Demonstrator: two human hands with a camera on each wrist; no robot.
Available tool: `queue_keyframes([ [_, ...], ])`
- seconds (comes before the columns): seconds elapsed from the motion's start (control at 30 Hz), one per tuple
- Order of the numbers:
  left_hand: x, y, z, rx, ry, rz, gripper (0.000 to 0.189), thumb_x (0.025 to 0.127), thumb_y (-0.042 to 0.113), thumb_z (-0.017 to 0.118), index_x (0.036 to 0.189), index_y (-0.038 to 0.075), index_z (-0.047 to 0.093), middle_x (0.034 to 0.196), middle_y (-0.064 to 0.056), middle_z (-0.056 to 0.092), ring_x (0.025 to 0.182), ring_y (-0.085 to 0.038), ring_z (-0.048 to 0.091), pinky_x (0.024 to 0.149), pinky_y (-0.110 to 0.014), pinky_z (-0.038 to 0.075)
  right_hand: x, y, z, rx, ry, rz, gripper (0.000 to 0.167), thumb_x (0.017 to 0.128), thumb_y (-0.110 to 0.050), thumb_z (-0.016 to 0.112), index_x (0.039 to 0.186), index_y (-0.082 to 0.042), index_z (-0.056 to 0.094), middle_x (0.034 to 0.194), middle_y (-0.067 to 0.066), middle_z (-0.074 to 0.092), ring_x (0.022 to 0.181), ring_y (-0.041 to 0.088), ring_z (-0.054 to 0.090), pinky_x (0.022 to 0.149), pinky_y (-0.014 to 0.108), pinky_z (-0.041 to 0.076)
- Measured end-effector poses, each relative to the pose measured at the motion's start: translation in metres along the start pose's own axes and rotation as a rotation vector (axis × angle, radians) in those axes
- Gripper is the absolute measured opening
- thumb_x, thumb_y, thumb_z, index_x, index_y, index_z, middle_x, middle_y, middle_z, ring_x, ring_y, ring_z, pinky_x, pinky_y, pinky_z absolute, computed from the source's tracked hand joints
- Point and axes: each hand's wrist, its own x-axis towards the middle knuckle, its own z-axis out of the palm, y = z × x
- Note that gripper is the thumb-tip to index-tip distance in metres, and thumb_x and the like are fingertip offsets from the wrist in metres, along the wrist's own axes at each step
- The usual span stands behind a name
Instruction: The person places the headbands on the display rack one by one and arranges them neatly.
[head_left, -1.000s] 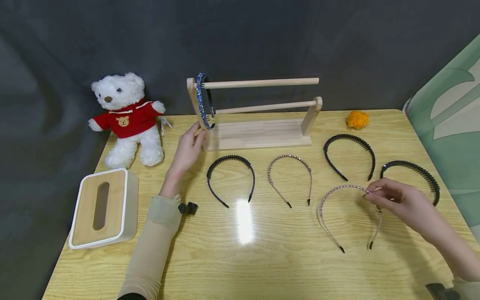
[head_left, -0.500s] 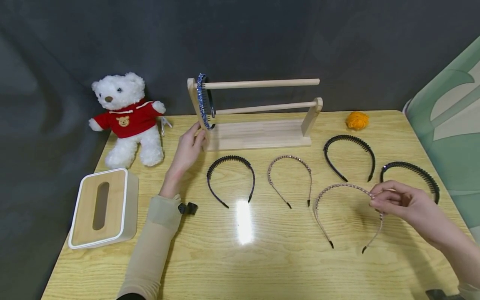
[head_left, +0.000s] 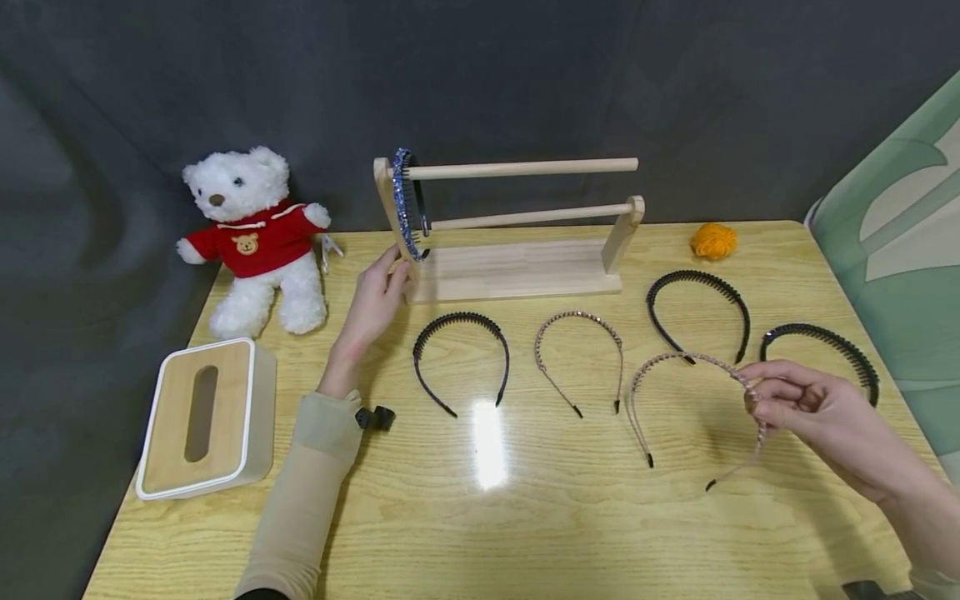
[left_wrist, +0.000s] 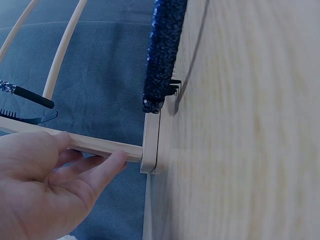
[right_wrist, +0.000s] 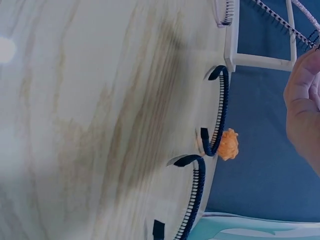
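Note:
My left hand (head_left: 371, 296) grips the left upright of a pale wooden headband rack (head_left: 517, 271); in the left wrist view thumb and fingers lie on either side of the upright (left_wrist: 105, 145). A blue sequined headband (head_left: 402, 204) hangs on the rack's left end, just above that hand. At the right, my right hand (head_left: 821, 421) pinches a thin pink beaded headband (head_left: 651, 363) by one side, raised above the table with its ends downward. Two black toothed headbands (head_left: 697, 274) (head_left: 828, 335) lie near the right hand, one partly behind it.
On the table lie a dark toothed headband (head_left: 459, 317) and another pink beaded headband (head_left: 578, 314), in front of the rack. A tissue box (head_left: 228, 417) and a white teddy bear (head_left: 258, 242) stand at left. An orange fluffy ball (head_left: 714, 241) sits at the back right.
The pink headband in my right hand has swung and tilted, its ends shifting left and upward, while the hand moved slightly right. My left hand and the rack have stayed put.

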Motion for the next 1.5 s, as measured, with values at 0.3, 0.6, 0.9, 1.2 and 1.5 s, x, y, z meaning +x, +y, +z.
queue_keyframes([
  [0.3, 0.000, 0.000, 0.001, -0.010, 0.006, 0.008, 0.046, 0.118, 0.014, 0.041, 0.162, 0.001, 0.044, 0.156, -0.025, 0.053, 0.125, -0.043, 0.067, 0.105, -0.044, 0.061, 0.009, -0.012, 0.014, -0.018, 0.076, -0.084, 0.042, 0.100, 0.027, 0.052, 0.130, 0.005, 0.070, 0.105, 0.008, 0.076, 0.085, 0.012, 0.070, 0.066, 0.023, 0.062],
  [0.6, -0.001, 0.001, 0.000, -0.062, -0.008, -0.002, 0.046, 0.119, 0.015, 0.039, 0.162, 0.000, 0.043, 0.158, -0.025, 0.050, 0.130, -0.043, 0.064, 0.105, -0.041, 0.062, 0.019, -0.024, 0.025, 0.122, 0.132, -0.182, 0.042, 0.098, 0.031, 0.048, 0.126, 0.009, 0.070, 0.106, 0.010, 0.078, 0.083, 0.014, 0.073, 0.064, 0.022, 0.061],
  [0.9, -0.002, -0.001, 0.000, -0.045, 0.002, 0.018, 0.045, 0.119, 0.016, 0.039, 0.160, 0.000, 0.046, 0.153, -0.025, 0.055, 0.128, -0.042, 0.065, 0.103, -0.039, 0.063, 0.028, -0.037, 0.033, 0.119, 0.185, -0.223, 0.039, 0.099, 0.029, 0.049, 0.127, 0.011, 0.069, 0.107, 0.011, 0.079, 0.082, 0.017, 0.073, 0.063, 0.023, 0.062],
  [1.2, -0.001, 0.001, 0.000, -0.071, -0.006, 0.011, 0.046, 0.119, 0.019, 0.038, 0.161, 0.000, 0.046, 0.153, -0.025, 0.055, 0.133, -0.040, 0.062, 0.105, -0.037, 0.061, 0.037, -0.058, 0.033, 0.096, 0.248, -0.299, 0.037, 0.098, 0.030, 0.050, 0.129, 0.017, 0.065, 0.105, 0.014, 0.078, 0.083, 0.020, 0.073, 0.068, 0.023, 0.064],
  [1.5, 0.000, -0.001, 0.001, -0.077, -0.005, 0.024, 0.045, 0.119, 0.017, 0.038, 0.160, 0.000, 0.047, 0.153, -0.024, 0.056, 0.133, -0.040, 0.062, 0.104, -0.038, 0.062, 0.052, -0.073, 0.036, 0.208, 0.276, -0.396, 0.035, 0.095, 0.034, 0.050, 0.125, 0.024, 0.063, 0.100, 0.020, 0.078, 0.079, 0.023, 0.075, 0.070, 0.024, 0.067],
])
